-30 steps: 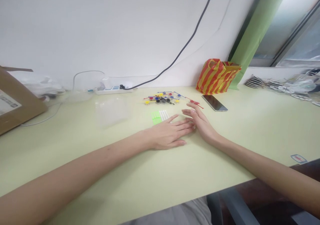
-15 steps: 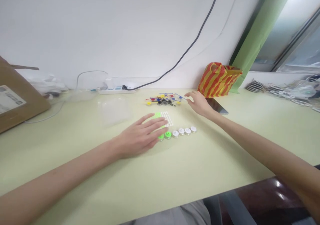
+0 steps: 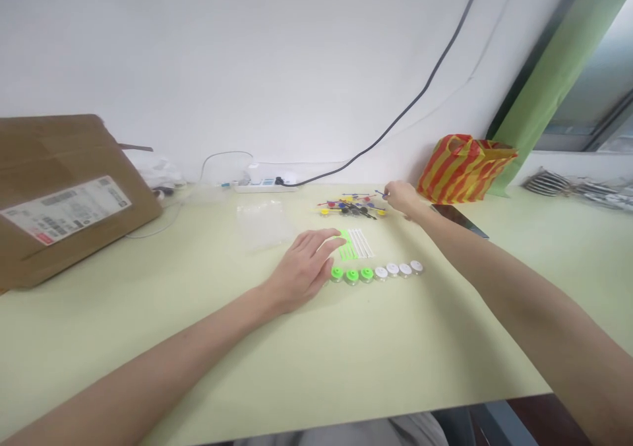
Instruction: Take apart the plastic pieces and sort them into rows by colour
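My left hand rests on the table with bent, spread fingers, holding nothing, beside neat rows of green sticks and white sticks. Below them runs a line of green round suction-cup pieces and white round suction-cup pieces; my left hand partly covers its left end. My right hand reaches to the right edge of a mixed pile of sticks and round pieces in red, blue, yellow and black. Its fingers are closed at a blue stick; the fingertips are partly hidden.
A clear plastic bag lies left of the pile. Behind it sits a power strip with a black cable. A cardboard box stands left. A striped bag and a phone are at right.
My right hand has moved away from my left hand to the far pile and closed at its right edge. My left hand has drawn left, uncovering the round pieces. The view has turned left.
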A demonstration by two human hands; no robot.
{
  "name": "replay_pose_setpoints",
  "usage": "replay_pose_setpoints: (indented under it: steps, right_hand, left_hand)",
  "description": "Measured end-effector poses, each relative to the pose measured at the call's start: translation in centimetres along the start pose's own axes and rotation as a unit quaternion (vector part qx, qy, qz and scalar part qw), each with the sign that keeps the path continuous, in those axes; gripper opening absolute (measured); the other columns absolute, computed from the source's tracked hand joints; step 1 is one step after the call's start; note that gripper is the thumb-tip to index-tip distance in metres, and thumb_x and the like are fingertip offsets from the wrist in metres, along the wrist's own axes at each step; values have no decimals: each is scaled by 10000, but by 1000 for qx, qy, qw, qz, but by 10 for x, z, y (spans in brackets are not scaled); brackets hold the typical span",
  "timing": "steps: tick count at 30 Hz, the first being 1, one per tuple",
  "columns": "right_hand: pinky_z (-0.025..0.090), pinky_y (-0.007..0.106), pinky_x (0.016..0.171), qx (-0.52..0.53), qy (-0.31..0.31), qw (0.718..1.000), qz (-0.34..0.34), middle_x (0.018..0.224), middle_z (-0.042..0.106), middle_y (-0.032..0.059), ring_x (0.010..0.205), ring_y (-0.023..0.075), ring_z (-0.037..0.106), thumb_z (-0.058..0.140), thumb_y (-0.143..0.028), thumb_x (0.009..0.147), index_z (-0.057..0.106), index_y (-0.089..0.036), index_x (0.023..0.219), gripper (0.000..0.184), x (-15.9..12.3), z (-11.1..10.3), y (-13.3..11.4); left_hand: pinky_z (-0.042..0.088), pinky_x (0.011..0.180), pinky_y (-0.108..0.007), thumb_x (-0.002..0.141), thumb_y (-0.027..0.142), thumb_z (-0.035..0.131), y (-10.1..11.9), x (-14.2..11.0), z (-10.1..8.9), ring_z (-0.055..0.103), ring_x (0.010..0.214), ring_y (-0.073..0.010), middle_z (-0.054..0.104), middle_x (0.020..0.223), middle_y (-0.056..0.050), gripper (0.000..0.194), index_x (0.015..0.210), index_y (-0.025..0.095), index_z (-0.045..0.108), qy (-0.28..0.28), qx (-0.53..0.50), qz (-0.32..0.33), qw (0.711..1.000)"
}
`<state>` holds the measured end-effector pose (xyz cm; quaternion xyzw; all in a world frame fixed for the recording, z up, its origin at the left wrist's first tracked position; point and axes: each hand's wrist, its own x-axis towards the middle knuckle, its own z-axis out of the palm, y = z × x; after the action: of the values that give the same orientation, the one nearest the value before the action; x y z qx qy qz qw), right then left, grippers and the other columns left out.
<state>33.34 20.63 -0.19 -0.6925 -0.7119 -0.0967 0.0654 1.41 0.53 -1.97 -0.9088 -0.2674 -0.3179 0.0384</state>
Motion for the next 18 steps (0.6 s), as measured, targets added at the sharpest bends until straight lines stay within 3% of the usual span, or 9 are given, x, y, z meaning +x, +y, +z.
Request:
replay_pose_setpoints:
  steps: [5, 8, 10, 13, 16, 18]
  right_hand:
    - [456, 413, 876, 9, 62, 998, 18, 1137, 712, 248, 1092, 343, 645, 491, -186, 980, 715, -98, 1176, 311, -2, -33, 8]
    - [479, 406, 845, 181, 140, 973, -12, 1011, 747, 166, 988, 301, 671, 515, -232, 969, 677, -150, 1155, 260, -29, -55, -6]
    - [507, 374, 784, 366, 120, 919, -78, 873, 751, 92, 826, 241, 682, 538, -270, 957, 605, -186, 1150, 221, -63, -65, -28]
    - [522, 356, 755, 575, 28, 802, -158, 779, 729, 15, 743, 204, 680, 602, -339, 932, 498, -247, 1083, 205, -129, -71, -72]
    - [510, 337, 708, 664, -91, 710, -216, 788, 714, -2, 740, 196, 683, 622, -408, 942, 445, -263, 1055, 256, -185, -65, -104]
    - [484, 317, 694, 678, -120, 690, -225, 798, 685, -9, 758, 188, 671, 654, -436, 935, 449, -259, 1019, 283, -207, -60, -114]
  left_hand:
    - [423, 1094, -481, 1021, 164, 355, -1, -1, 2, 524, 1306, -268, 558, 1406, -139, 402, 1413, 209, 432, 3, 7, -6, 1000]
    - [415, 1103, -487, 1024, 176, 369, -2, 0, 4, 521, 1311, -270, 558, 1409, -135, 416, 1438, 206, 408, 6, 8, -18, 1000]
    - [407, 1116, -495, 1032, 212, 390, -3, 0, 4, 512, 1326, -275, 553, 1418, -136, 422, 1454, 206, 396, 10, 3, -41, 999]
    - [392, 1136, -502, 1044, 302, 441, -1, 1, 2, 484, 1362, -282, 526, 1447, -140, 457, 1484, 213, 354, 18, -20, -97, 995]
    - [414, 1117, -473, 1031, 375, 507, 3, 1, 0, 489, 1352, -279, 514, 1448, -144, 498, 1474, 219, 343, 15, -60, -100, 993]
    - [444, 1073, -437, 1030, 366, 516, 7, 1, -1, 528, 1294, -263, 555, 1386, -137, 408, 1394, 213, 414, 8, -84, -67, 994]
